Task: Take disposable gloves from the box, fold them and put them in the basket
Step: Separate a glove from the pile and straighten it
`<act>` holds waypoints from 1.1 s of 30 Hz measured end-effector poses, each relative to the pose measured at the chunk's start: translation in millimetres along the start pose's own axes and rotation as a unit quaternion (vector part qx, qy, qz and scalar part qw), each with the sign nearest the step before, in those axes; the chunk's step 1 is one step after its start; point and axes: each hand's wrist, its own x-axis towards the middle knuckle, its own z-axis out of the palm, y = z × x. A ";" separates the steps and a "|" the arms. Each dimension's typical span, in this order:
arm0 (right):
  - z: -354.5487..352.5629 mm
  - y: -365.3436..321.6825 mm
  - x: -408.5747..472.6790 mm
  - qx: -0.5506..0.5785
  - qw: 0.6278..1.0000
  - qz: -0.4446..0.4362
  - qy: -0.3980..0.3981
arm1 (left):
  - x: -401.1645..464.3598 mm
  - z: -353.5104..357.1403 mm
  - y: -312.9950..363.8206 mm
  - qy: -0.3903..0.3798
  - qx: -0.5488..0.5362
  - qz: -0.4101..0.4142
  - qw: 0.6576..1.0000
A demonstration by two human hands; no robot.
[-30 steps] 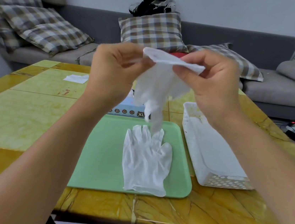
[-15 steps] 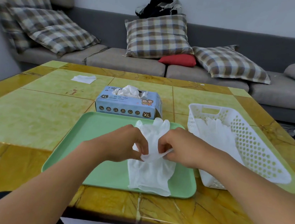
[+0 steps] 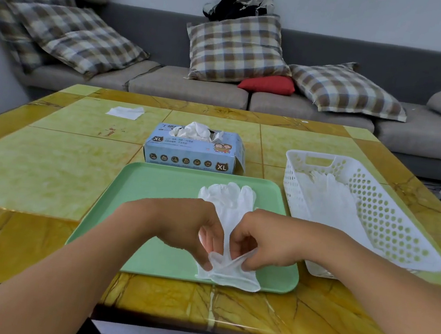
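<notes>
now the fold step is in hand, as i judge it: the gloves [image 3: 230, 225] lie flat on the green tray [image 3: 155, 186], fingers pointing toward the glove box [image 3: 195, 151], cuffs at the tray's near edge. both hands are down on them, close together but not touching. the left hand [image 3: 192, 227] has its fingers curled and pinches the thin film near the cuff; the right hand [image 3: 260, 241] is curled too and nips a raised tuck of the same film just beside it. whether this is one glove or two stacked, i cannot tell for certain.

the next move, i judge, calls for lifting the cuff end and carrying it over toward the fingertips, keeping the film flat so it does not cling or bunch.

for room: the white basket [image 3: 400, 230] stands just right of the tray, nearly touching its right edge, with gloves already lying inside; its near wall is the thing to lift over. the box sits just behind the tray's far rim, more gloves poking from its slot. left of the gloves the tray shows bare green, and the yellow table [image 3: 47, 167] spreads wide on the left. a white tissue [image 3: 124, 112] lies well apart at the far left.
</notes>
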 end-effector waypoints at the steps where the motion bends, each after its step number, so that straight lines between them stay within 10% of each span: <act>1: -0.7 -0.4 -0.4 0.009 0.999 0.000 -0.031 | -2.7 -2.3 2.7 -0.029 -0.013 -0.014 0.999; 5: -18.5 1.6 -7.3 0.096 0.993 0.009 -0.075 | -4.2 -13.1 -2.7 0.030 -0.023 -0.053 0.998; 9: -39.4 13.9 11.8 0.098 0.975 0.032 0.196 | 10.9 -15.0 -29.9 0.259 0.084 -0.152 0.950; 14: -29.9 8.8 56.1 -0.018 0.987 0.122 0.106 | 27.9 -5.1 -47.4 0.219 0.073 -0.206 0.951; 18: -29.3 10.4 62.1 -0.072 0.952 0.174 0.241 | 32.3 -2.4 -48.8 0.198 0.102 -0.194 0.955; 28: -23.3 -0.5 -19.5 -0.115 0.992 0.030 -0.033 | 16.7 -8.2 -35.6 0.189 0.184 -0.162 0.951; 33: 1.1 -0.5 -25.2 -0.071 0.997 -0.022 -0.013 | 5.2 -3.6 -2.1 0.152 0.069 -0.005 0.986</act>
